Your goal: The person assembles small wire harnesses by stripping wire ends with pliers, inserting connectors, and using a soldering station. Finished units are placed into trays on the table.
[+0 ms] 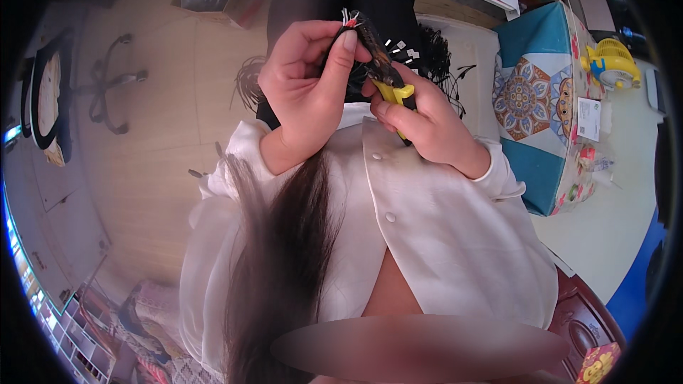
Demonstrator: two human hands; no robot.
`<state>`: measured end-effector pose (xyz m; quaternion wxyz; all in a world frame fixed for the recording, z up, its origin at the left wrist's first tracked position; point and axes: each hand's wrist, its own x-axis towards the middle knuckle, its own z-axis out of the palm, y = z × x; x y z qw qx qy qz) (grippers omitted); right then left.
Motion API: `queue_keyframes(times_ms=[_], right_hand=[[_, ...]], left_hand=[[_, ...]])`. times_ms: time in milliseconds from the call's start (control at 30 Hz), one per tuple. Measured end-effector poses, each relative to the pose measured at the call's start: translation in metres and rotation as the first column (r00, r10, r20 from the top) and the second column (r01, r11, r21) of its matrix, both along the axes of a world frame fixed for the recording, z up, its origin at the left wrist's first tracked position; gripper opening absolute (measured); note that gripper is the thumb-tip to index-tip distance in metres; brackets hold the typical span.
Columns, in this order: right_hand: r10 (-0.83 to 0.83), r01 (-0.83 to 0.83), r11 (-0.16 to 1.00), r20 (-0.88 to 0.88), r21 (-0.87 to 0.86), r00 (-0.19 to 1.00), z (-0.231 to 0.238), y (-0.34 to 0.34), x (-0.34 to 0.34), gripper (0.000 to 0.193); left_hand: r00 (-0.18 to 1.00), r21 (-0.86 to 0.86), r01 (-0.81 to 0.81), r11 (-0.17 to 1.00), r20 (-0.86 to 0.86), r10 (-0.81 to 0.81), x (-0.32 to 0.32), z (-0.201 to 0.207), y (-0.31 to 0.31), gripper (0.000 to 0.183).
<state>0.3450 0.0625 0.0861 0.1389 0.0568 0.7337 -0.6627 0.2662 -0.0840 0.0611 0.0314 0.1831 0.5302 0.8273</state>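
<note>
The left hand [302,85] pinches the cable [364,35] and the right hand [420,117] grips the stripper [393,89], whose blades could nick the thin wires [348,20] if squeezed too hard.

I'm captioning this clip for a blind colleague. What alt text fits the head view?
Seen from above, a person's left hand pinches a dark cable with bared wire ends, while the right hand grips yellow-handled wire strippers closed on it. They wear a white shirt; a patterned blue box stands to the right.
</note>
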Motion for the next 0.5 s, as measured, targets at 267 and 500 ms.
queue_keyframes(times_ms=[267,500], right_hand=[[-0.017,0.079,0.940,0.185,-0.332,0.983,-0.001,-0.003,0.000,0.022],[-0.578,0.564,0.524,0.220,-0.639,0.786,-0.039,0.063,-0.023,0.025]], left_hand=[[0.940,0.181,0.181,0.967,0.257,-0.225,-0.013,-0.001,-0.009,0.010],[0.961,0.262,0.119,0.958,0.212,-0.177,-0.008,0.009,-0.023,0.011]])
